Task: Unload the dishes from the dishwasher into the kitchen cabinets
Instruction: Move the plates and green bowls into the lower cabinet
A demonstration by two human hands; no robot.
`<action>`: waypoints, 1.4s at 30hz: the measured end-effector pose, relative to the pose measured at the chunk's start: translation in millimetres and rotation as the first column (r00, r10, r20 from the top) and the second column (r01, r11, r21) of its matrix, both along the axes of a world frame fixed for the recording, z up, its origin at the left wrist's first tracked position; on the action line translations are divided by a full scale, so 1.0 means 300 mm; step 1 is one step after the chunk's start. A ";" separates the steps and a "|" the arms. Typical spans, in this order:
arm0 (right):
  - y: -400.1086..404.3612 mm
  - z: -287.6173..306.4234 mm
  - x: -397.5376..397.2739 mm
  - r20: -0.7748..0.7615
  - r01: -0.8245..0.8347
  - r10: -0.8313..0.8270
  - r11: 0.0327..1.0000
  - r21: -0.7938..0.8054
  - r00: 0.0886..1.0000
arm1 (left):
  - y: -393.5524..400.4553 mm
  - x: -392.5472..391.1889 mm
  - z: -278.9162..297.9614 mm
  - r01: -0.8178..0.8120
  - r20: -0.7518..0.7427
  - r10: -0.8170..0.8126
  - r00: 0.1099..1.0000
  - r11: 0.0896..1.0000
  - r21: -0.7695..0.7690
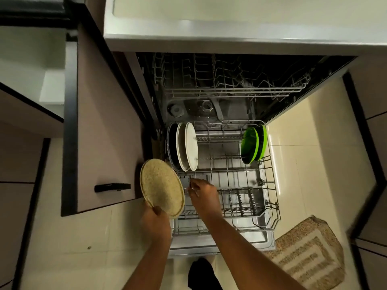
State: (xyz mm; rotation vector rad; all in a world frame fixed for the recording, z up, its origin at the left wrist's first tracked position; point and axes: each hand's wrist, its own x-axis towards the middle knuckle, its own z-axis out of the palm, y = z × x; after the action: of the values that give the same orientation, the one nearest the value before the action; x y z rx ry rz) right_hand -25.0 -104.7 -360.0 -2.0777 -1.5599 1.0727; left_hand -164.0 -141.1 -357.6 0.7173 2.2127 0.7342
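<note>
An open cabinet door (104,132) stands at left. The left hand (156,223) grips a speckled plate (161,188) by its lower rim, lifted clear of the lower rack (270,174). The right hand (202,195), fingers loosely curled, hovers over the rack; whether it holds anything I cannot tell. Unloading is midway: white plates (188,146) and green dishes (252,145) remain racked. Next, probably, the plate goes into a cabinet.

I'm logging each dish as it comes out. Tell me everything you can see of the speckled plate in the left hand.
The speckled plate is round, beige with fine brown flecks and a thin raised rim; it looks like ceramic or melamine. It is tilted on edge, face up toward the camera, held above the lower rack's left front corner. The left hand grips its lower edge, thumb on the face. Nothing else visibly touches it.
</note>
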 end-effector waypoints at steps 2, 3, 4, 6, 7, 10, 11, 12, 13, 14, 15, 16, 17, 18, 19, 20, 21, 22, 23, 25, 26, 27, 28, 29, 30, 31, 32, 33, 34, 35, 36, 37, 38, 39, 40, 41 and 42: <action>-0.043 0.007 -0.009 0.008 0.010 -0.010 1.000 -0.012 1.000 | -0.063 -0.023 -0.002 -0.046 0.136 0.053 0.989 0.997 -0.055; -0.067 0.012 -0.016 0.007 0.027 -0.027 0.999 -0.018 1.000 | -0.095 -0.036 -0.005 -0.063 0.216 0.077 0.973 0.995 -0.072; -0.089 0.011 -0.020 -0.003 0.049 -0.049 0.999 -0.023 0.999 | -0.122 -0.047 -0.006 -0.085 0.291 0.105 0.951 0.993 -0.083; -0.124 0.012 -0.030 -0.017 0.084 -0.085 0.996 -0.040 0.996 | -0.163 -0.070 -0.004 -0.129 0.429 0.159 0.889 0.987 -0.100; -0.133 0.011 -0.037 -0.011 0.088 -0.088 0.995 -0.038 0.996 | -0.183 -0.080 -0.008 -0.158 0.506 0.196 0.840 0.981 -0.117; -0.117 -0.016 -0.054 0.013 0.074 -0.074 0.997 -0.017 0.997 | -0.228 -0.111 -0.021 -0.201 0.624 0.269 0.734 0.963 -0.179; -0.098 -0.036 -0.063 0.020 0.075 -0.075 0.997 -0.014 0.997 | -0.242 -0.124 -0.041 -0.198 0.637 0.278 0.719 0.961 -0.195; -0.070 -0.052 -0.071 0.022 0.079 -0.079 0.997 -0.008 0.997 | -0.249 -0.134 -0.057 -0.193 0.645 0.284 0.709 0.959 -0.210; -0.037 -0.073 -0.083 0.019 0.083 -0.083 0.997 0.004 0.996 | -0.257 -0.145 -0.077 -0.196 0.652 0.294 0.699 0.955 -0.221; 0.003 -0.087 -0.094 0.009 0.089 -0.090 0.996 0.026 0.996 | -0.260 -0.152 -0.093 -0.193 0.655 0.298 0.694 0.954 -0.229; 0.043 -0.097 -0.104 -0.005 0.090 -0.090 0.995 0.052 0.996 | -0.263 -0.157 -0.105 -0.186 0.659 0.294 0.692 0.955 -0.232; 0.085 -0.119 -0.119 -0.004 0.075 -0.075 0.995 0.072 0.997 | -0.265 -0.163 -0.127 -0.179 0.664 0.288 0.690 0.957 -0.229; 0.126 -0.141 -0.134 0.017 0.048 -0.049 0.995 0.088 0.999 | -0.268 -0.168 -0.143 -0.172 0.666 0.286 0.689 0.957 -0.233; 0.165 -0.176 -0.155 0.044 0.013 -0.017 0.995 0.094 0.999 | -0.270 -0.178 -0.174 -0.165 0.665 0.288 0.689 0.956 -0.242; 0.201 -0.207 -0.172 0.057 -0.009 0.003 0.996 0.093 0.998 | -0.270 -0.184 -0.190 -0.166 0.668 0.296 0.683 0.953 -0.253; 0.233 -0.231 -0.189 0.064 -0.016 0.010 0.996 0.088 0.998 | -0.271 -0.193 -0.206 -0.165 0.669 0.304 0.678 0.950 -0.264; 0.265 -0.259 -0.209 0.069 -0.018 0.012 0.996 0.084 0.998 | -0.267 -0.202 -0.223 -0.167 0.668 0.314 0.675 0.946 -0.276; 0.293 -0.270 -0.227 0.071 -0.016 0.010 0.996 0.088 0.997 | -0.267 -0.215 -0.239 -0.170 0.667 0.324 0.671 0.943 -0.287; 0.321 -0.278 -0.243 0.077 -0.015 0.007 0.995 0.094 0.997 | -0.262 -0.227 -0.253 -0.177 0.670 0.335 0.662 0.939 -0.294; 0.357 -0.291 -0.262 0.116 -0.004 -0.007 0.996 0.091 0.993 | -0.257 -0.246 -0.271 -0.190 0.683 0.348 0.642 0.935 -0.298; 0.375 -0.305 -0.271 0.140 0.003 -0.014 0.997 0.079 0.990 | -0.254 -0.258 -0.285 -0.199 0.690 0.357 0.630 0.933 -0.301; 0.383 -0.316 -0.274 0.157 0.015 -0.025 0.998 0.067 0.987 | -0.254 -0.262 -0.289 -0.209 0.691 0.370 0.620 0.928 -0.309; 0.393 -0.326 -0.278 0.168 0.031 -0.040 0.998 0.058 0.985 | -0.251 -0.267 -0.291 -0.220 0.700 0.381 0.604 0.924 -0.313; 0.399 -0.336 -0.279 0.174 0.049 -0.057 0.997 0.051 0.983 | -0.248 -0.268 -0.290 -0.232 0.711 0.385 0.589 0.923 -0.308; 0.404 -0.342 -0.276 0.170 0.071 -0.080 0.996 0.054 0.982 | -0.246 -0.269 -0.286 -0.241 0.724 0.386 0.572 0.923 -0.301; 0.405 -0.347 -0.273 0.153 0.097 -0.104 0.994 0.054 0.983 | -0.243 -0.271 -0.282 -0.248 0.731 0.386 0.562 0.922 -0.297; 0.403 -0.351 -0.268 0.137 0.116 -0.124 0.991 0.062 0.983 | -0.244 -0.273 -0.282 -0.250 0.733 0.385 0.561 0.923 -0.294; 0.390 -0.347 -0.261 0.127 0.124 -0.133 0.989 0.080 0.983 | -0.247 -0.273 -0.281 -0.244 0.728 0.382 0.569 0.924 -0.294; 0.375 -0.346 -0.255 0.124 0.120 -0.134 0.986 0.112 0.983 | -0.248 -0.271 -0.278 -0.236 0.723 0.375 0.580 0.927 -0.291; 0.353 -0.335 -0.248 0.126 0.107 -0.127 0.983 0.149 0.984 | -0.247 -0.269 -0.269 -0.229 0.720 0.372 0.585 0.928 -0.294; 0.328 -0.311 -0.235 0.133 0.085 -0.109 0.981 0.175 0.985 | -0.243 -0.264 -0.253 -0.221 0.725 0.367 0.583 0.930 -0.292; 0.299 -0.286 -0.222 0.135 0.063 -0.090 0.979 0.192 0.987 | -0.239 -0.260 -0.238 -0.223 0.729 0.365 0.579 0.931 -0.289; 0.269 -0.257 -0.207 0.133 0.045 -0.074 0.978 0.204 0.988 | -0.236 -0.257 -0.221 -0.223 0.732 0.365 0.576 0.931 -0.289; 0.233 -0.229 -0.193 0.127 0.030 -0.057 0.978 0.207 0.990 | -0.232 -0.254 -0.204 -0.222 0.730 0.365 0.578 0.931 -0.289; 0.197 -0.201 -0.179 0.123 0.022 -0.050 0.976 0.217 0.991 | -0.228 -0.251 -0.188 -0.214 0.727 0.360 0.585 0.933 -0.289; 0.157 -0.161 -0.163 0.129 0.015 -0.047 0.971 0.239 0.991 | -0.225 -0.247 -0.165 -0.190 0.724 0.343 0.598 0.939 -0.288; 0.118 -0.128 -0.150 0.150 -0.003 -0.038 0.966 0.259 0.988 | -0.222 -0.245 -0.147 -0.171 0.727 0.326 0.604 0.944 -0.281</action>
State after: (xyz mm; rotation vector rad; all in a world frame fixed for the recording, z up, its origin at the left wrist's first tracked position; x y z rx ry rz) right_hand -70.0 -69.3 -398.4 -2.0288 -1.6504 0.6724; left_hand -237.4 -207.6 -401.6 -0.0538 1.5386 0.7681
